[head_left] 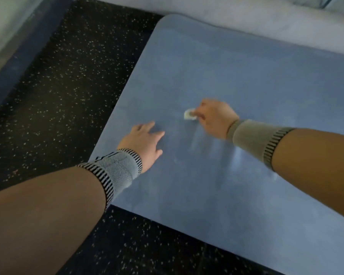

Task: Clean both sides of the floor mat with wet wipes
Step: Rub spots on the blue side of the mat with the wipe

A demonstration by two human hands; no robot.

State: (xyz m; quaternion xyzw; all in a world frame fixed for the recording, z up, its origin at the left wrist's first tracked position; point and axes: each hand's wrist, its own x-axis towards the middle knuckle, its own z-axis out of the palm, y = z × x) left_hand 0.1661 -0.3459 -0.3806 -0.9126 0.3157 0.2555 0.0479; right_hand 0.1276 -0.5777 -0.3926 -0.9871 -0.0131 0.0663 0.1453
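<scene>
Mid-wipe on the upward side: the right hand (214, 118) pinches a balled wet wipe (190, 114) at frame centre on the blue floor mat (236, 76) (streaks, seemingly damp, lower right); the left hand (145, 142) rests flat, fingers spread. Next: cover unwiped areas, then flip.

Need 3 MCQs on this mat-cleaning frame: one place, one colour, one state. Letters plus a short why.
1. Where is the wet wipe?
A. on the speckled floor
B. on the mat, under the right hand
C. under the left hand

2. What colour is the floor mat?
A. blue
B. red
C. green

3. How is the left hand?
A. curled round a bottle
B. lifted clear, in a fist
C. flat on the mat, fingers spread

Answers:
1 B, the white wad shows at the fingertips of the right hand, near the mat's middle.
2 A, the mat is blue against the dark speckled floor.
3 C, its fingers lie straight and spread on the mat and hold nothing.
</scene>
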